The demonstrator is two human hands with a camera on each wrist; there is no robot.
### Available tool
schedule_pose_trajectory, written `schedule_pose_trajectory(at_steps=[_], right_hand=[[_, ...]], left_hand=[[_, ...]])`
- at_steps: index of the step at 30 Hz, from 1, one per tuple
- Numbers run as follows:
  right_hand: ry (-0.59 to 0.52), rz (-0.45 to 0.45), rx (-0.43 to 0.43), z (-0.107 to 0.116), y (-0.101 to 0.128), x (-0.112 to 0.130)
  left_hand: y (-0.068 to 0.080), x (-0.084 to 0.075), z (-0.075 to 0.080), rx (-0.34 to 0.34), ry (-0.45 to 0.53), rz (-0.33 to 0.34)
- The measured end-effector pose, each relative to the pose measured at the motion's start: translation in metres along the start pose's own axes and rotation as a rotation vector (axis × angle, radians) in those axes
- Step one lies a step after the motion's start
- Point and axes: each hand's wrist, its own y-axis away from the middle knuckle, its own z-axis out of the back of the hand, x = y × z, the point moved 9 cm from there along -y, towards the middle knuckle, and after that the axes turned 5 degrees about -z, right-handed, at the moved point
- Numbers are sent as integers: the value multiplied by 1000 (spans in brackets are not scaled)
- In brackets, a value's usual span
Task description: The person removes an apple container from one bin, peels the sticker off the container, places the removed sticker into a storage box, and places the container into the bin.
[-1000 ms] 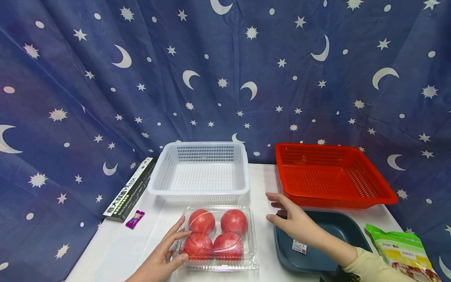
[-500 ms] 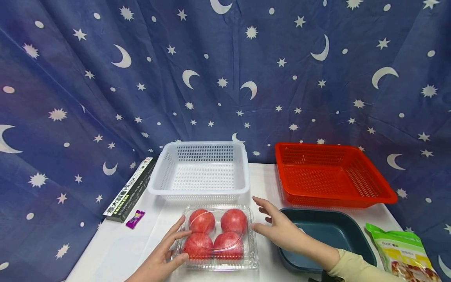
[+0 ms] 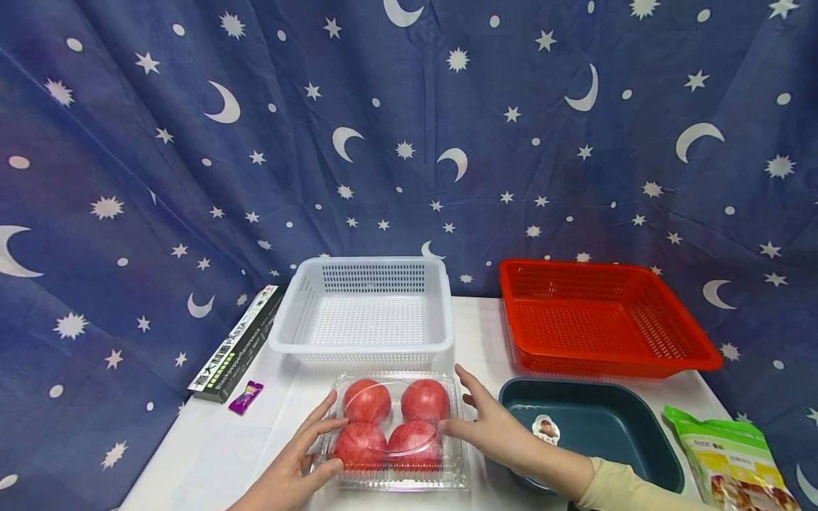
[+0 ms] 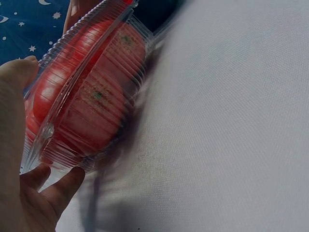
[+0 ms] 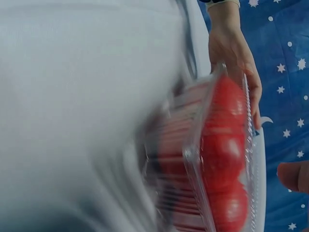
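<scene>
A clear plastic clamshell box (image 3: 456,465) lies closed on the white table, holding several red round fruits (image 3: 361,446) that look like apples. My left hand (image 3: 295,454) rests against its left side, fingers spread and fairly straight. In the left wrist view, a thumb (image 4: 21,70) is at the lid's edge and fingertips (image 4: 70,181) are at the box's near end. My right hand (image 3: 495,429) is at the right side, loosely extended, its thumb overlapping the lid. One fingertip (image 5: 292,175) of it shows in the blurred right wrist view, apart from the box.
Behind the box stands a white basket (image 3: 361,348); a red basket (image 3: 613,365) is to its right. Under my right forearm is a dark teal tub (image 3: 661,433) containing a small packet (image 3: 546,429). A green-and-yellow bag (image 3: 735,454), a pasta box (image 3: 236,344) and a purple wrapper (image 3: 246,397) lie around.
My right hand has moved left from over the teal tub to the right side of the clamshell box. My left hand and the box stay in place.
</scene>
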Motion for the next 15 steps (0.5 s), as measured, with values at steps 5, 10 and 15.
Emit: schedule_pose_trajectory(at_steps=[5,10,15], right_hand=[[-95,-90,-25,-7,-2,-7],[-182,-208,-55,-10,-7,-21],[-288,-289,-44,-16,-9,-37]], left_hand=[[0,1,0,-5,2,21],[0,2,0,-5,1,35],[0,5,1,-6,8,74]])
